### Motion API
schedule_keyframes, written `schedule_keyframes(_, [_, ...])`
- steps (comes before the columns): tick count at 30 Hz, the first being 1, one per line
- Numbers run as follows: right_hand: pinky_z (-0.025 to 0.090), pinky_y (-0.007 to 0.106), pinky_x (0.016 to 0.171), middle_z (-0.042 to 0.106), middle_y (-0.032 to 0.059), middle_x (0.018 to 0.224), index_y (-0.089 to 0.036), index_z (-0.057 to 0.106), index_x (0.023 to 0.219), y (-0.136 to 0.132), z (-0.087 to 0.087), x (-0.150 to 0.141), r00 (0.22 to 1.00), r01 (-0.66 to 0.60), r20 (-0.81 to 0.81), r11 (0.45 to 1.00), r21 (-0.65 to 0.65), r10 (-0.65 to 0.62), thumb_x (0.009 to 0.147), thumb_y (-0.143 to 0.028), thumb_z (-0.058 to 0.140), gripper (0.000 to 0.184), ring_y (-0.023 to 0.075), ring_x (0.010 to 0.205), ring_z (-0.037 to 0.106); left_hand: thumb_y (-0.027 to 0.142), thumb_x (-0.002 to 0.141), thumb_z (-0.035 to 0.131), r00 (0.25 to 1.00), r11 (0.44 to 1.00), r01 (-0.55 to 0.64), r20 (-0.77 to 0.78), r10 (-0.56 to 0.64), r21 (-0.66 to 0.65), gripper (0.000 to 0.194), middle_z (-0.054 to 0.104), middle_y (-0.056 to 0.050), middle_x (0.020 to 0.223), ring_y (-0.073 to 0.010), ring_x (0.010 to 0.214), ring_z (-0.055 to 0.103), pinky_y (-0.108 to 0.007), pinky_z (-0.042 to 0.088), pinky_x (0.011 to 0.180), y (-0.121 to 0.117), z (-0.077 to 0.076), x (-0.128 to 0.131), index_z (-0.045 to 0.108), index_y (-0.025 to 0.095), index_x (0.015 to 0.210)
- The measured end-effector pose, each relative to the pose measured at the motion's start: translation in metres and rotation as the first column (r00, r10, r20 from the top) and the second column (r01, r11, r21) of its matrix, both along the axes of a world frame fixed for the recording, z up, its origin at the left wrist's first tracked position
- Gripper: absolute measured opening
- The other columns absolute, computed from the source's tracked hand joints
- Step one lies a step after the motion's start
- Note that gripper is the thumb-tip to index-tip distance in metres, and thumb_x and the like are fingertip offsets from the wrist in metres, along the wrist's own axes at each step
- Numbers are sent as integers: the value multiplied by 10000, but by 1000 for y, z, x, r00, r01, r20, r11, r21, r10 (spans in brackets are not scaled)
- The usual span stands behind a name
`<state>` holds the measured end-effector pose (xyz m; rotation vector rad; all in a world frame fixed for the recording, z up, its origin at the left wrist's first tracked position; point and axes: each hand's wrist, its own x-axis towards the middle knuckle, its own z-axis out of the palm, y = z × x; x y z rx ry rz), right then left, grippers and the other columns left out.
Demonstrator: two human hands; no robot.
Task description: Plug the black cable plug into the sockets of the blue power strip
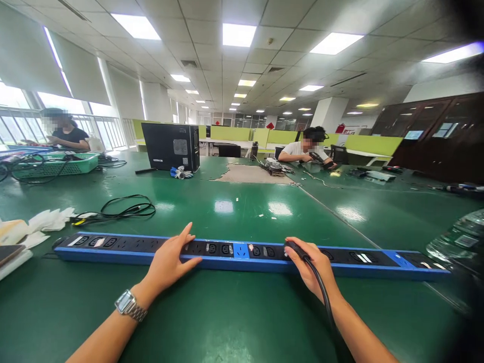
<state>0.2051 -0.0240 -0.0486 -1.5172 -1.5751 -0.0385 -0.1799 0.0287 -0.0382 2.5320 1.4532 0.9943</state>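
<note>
A long blue power strip [260, 264] with black socket panels lies across the green table in front of me. My left hand [171, 259] rests on its left half, fingers spread, thumb along the near edge; it grips nothing. My right hand [312, 267] is closed around the plug of a thick black power cord [324, 295], right of the strip's middle. The plug is at the socket face, mostly hidden by my fingers; I cannot tell how deep it sits. From there the cord runs down past my right wrist. A silver watch sits on my left wrist.
A coiled black cable [128, 205] and crumpled tissues [51, 220] lie at left. Behind stand a black computer tower [166, 146], gloves [180, 173] and a green basket [85, 165]. A large clear bottle [463, 237] is at right. Two people work across the table.
</note>
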Motion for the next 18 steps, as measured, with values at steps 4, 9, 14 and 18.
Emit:
schedule_keyframes(4, [525,405,828,732,52,980,-261,685,1041,1,6,-8,990,-75,121,996,46,69,866,-464,552,299,235,921,641,464,845,607,999,1000,24,34,-24,5,809,677,-59,1202,-252,1133,611,-429,468,984,-2,4,7,188,256,1505])
schedule_keyframes(9, [521,403,840,717,51,1053,-255,658,1095,2,1,-16,979,-109,178,992,70,95,896,-402,537,276,222,932,628,396,863,601,972,969,233,21,-235,86,606,655,-96,1212,-262,1109,598,-456,452,989,-10,14,61,397,232,1409])
schedule_keyframes(14, [509,416,838,717,62,992,-247,655,1117,-1,-9,-11,985,-17,175,999,33,11,887,-430,545,315,224,899,620,299,840,623,900,898,434,-2,-435,70,489,657,-99,1197,-251,1100,589,-425,443,991,-21,22,154,515,185,1304])
schedule_keyframes(18, [455,498,943,639,112,1218,-206,518,1309,-6,-20,3,986,17,167,998,52,-26,836,-397,569,512,274,1089,578,254,776,654,869,871,491,-71,-490,-7,555,646,-100,1209,-267,1094,585,-422,461,954,-18,24,208,517,201,1310])
